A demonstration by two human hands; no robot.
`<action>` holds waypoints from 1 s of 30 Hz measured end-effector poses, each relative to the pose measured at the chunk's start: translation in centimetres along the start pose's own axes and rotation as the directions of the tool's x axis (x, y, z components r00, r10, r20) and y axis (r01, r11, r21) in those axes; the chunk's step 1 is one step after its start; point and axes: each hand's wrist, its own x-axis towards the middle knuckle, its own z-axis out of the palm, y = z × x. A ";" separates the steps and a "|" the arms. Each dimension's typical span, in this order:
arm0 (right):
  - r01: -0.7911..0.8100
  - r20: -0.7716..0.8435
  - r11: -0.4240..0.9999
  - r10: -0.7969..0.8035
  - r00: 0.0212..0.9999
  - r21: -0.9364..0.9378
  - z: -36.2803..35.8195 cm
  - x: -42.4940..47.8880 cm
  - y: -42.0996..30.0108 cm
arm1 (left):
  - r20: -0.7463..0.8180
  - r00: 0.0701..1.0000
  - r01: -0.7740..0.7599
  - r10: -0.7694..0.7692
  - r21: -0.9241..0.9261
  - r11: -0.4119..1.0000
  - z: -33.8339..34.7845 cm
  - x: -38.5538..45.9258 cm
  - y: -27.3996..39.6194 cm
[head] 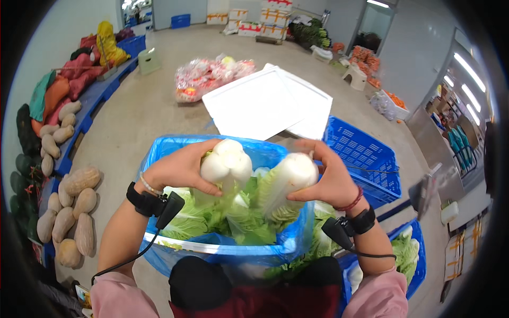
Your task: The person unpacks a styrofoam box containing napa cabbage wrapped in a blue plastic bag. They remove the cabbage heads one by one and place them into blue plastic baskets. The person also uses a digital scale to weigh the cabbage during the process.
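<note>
My left hand (185,165) grips a napa cabbage (227,161) near its white base, which points up towards me. In my right hand (332,175) is a second napa cabbage (292,179), also held by the base end, tilted with its leaves down. Both are above a container lined with blue plastic film (262,249), in front of my knees. Green cabbage leaves (183,218) lie inside the container. The lower parts of the held cabbages overlap the leaves beneath, so their exact ends are hard to make out.
White foam lids (254,103) lie beyond the container, with an empty blue plastic crate (362,151) at the right. Another blue crate (422,258) holds cabbages near my right elbow. Butternut squashes (84,202) rest on the floor at left, beside a blue pallet (89,113).
</note>
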 end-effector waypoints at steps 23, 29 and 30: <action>0.115 -0.463 0.614 0.446 0.766 0.781 -1.5 -41.2 -0.9 | 0.589 0.799 0.561 -0.125 -0.653 0.509 35.1 0.7 27.5; 0.314 -0.712 0.672 0.467 0.524 0.671 -3.9 -54.1 4.1 | 0.828 0.555 0.571 0.084 -0.452 0.685 45.7 5.0 31.5; 0.341 -0.738 0.675 0.472 0.483 0.655 -4.7 -55.7 4.7 | 0.853 0.516 0.553 0.085 -0.406 0.728 47.3 6.0 32.2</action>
